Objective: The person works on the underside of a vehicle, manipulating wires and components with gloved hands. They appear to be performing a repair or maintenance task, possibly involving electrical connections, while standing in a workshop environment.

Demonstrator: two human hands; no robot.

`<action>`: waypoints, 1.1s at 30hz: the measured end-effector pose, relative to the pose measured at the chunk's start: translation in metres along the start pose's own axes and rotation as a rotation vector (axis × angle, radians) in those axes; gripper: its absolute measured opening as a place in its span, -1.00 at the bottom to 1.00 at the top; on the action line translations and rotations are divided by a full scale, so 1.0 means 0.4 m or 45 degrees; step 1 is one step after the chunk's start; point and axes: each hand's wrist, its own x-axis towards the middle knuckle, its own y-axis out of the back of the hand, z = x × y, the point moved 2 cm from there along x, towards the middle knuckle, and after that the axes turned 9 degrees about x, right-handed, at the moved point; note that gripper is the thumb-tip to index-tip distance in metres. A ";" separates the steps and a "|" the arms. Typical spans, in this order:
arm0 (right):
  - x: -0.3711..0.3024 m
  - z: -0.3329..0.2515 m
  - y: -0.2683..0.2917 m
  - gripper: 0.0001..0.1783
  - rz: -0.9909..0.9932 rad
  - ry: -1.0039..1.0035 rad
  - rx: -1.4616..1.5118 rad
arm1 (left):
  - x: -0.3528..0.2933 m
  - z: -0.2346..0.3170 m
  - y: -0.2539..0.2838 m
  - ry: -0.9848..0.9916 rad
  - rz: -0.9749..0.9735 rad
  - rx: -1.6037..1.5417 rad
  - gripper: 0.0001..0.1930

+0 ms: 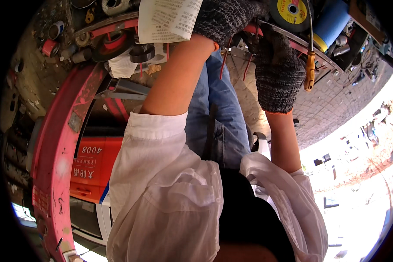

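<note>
Both my hands wear dark grey knitted gloves with orange cuffs, at the top of the view by the front edge of a cluttered metal tray (323, 56). My left hand (225, 19) reaches across above this edge; its fingers are mostly hidden. A sheet of printed paper (166, 22) lies beside its wrist. My right hand (278, 72) is closed at the edge, its fingers curled near small dark parts I cannot make out. Right next to it hangs a screwdriver (310, 72) with an amber handle. Thin red rods (223, 64) hang under the tray between my hands.
A yellow-and-black disc (292, 11) and a blue roll (332, 24) sit on the tray. Black tape (142, 53) hangs below it at left. A worn red metal beam (59, 144) curves down the left, before an orange-and-white vehicle (89, 168). Paving (332, 100) lies at right.
</note>
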 end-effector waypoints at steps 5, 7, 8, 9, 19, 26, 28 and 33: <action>-0.003 0.020 0.009 -0.56 -0.104 0.029 0.031 | 0.011 -0.015 -0.009 0.006 0.001 0.022 -0.68; -0.016 0.049 0.003 -0.54 -0.085 0.077 0.158 | 0.012 -0.010 -0.008 0.013 -0.007 0.051 -0.67; -0.019 0.057 0.005 -0.55 -0.102 0.079 0.109 | 0.012 -0.009 -0.007 0.017 -0.010 0.065 -0.67; -0.011 0.045 0.010 -0.57 -0.120 0.083 0.059 | 0.012 -0.012 -0.008 0.008 0.001 0.049 -0.68; -0.035 0.008 -0.009 -0.69 -0.197 -0.007 -0.088 | 0.017 -0.036 -0.013 0.028 0.007 -0.045 -0.70; -0.040 0.052 -0.001 -0.62 0.018 -0.069 0.337 | 0.009 -0.052 -0.009 -0.002 -0.029 -0.104 -0.70; -0.019 0.047 0.004 -0.60 -0.010 -0.017 0.297 | 0.016 -0.045 -0.011 0.010 -0.022 -0.154 -0.73; 0.003 0.052 -0.017 -0.66 0.116 0.219 0.146 | 0.021 -0.047 -0.022 -0.012 0.022 -0.102 -0.72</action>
